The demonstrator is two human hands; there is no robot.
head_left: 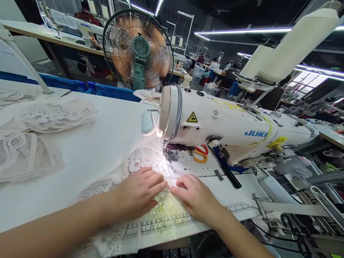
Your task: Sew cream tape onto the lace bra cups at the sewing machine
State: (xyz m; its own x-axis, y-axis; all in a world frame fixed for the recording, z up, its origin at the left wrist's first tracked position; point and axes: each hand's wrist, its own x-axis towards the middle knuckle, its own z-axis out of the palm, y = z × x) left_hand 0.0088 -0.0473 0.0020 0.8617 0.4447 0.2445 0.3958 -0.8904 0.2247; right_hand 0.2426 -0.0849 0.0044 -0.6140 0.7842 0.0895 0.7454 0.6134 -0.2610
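Note:
A white lace bra [145,159] lies on the sewing table, one edge under the lit needle area of a white JUKI sewing machine [215,118]. My left hand [143,193] rests over the lace just in front of the needle, its fingers pressed together on the fabric edge. Close by on the right, my right hand [197,199] pinches the same edge between thumb and bent forefinger. Their fingertips nearly meet. More of the lace trails beneath my left forearm toward the table's front edge, and my hands hide part of the seam.
Other lace pieces [53,116] lie at the left. Scissors with red and orange handles [201,154] sit behind the needle. Measuring tapes [163,225] run along the front edge. A large fan [138,50] stands behind the table; thread cones [298,46] rise at right. People work farther back.

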